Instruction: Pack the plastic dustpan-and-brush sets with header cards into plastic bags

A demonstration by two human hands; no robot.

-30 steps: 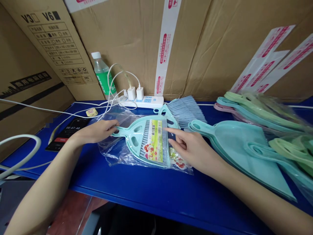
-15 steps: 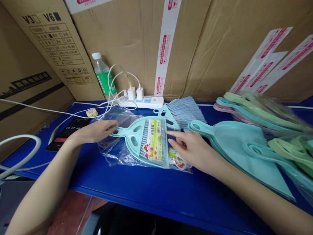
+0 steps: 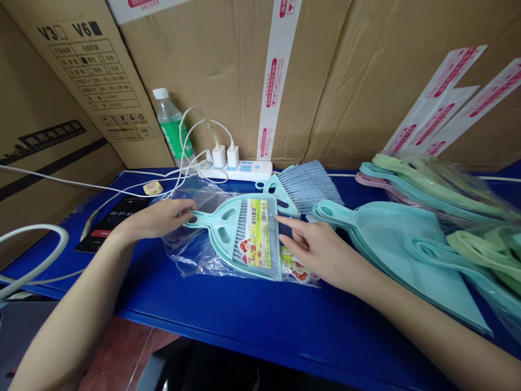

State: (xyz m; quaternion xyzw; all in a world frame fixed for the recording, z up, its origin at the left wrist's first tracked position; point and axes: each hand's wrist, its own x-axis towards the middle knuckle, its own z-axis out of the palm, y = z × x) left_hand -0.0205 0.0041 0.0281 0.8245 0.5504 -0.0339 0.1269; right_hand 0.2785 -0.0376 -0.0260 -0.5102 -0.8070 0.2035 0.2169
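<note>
Across the blue table (image 3: 244, 320), bare turquoise dustpans (image 3: 394, 231) are stacked at right, beside bagged pieces; sorting looks partly done, with the bagged pieces apparently left. The labelled brush set (image 3: 215, 221) is laid flat at centre, between both hands, on clear plastic (image 3: 189, 259) — whether it is fully unwrapped cannot be told. Its turquoise body is rounded and slotted, its bristles pale blue-grey. By the left hand (image 3: 169, 214), closed, its handle end is pinched; by the right hand (image 3: 325, 250) — index extended, thumb apart — nothing is gripped. Over the bristles a yellow-green card (image 3: 260, 236) is seen.
</note>
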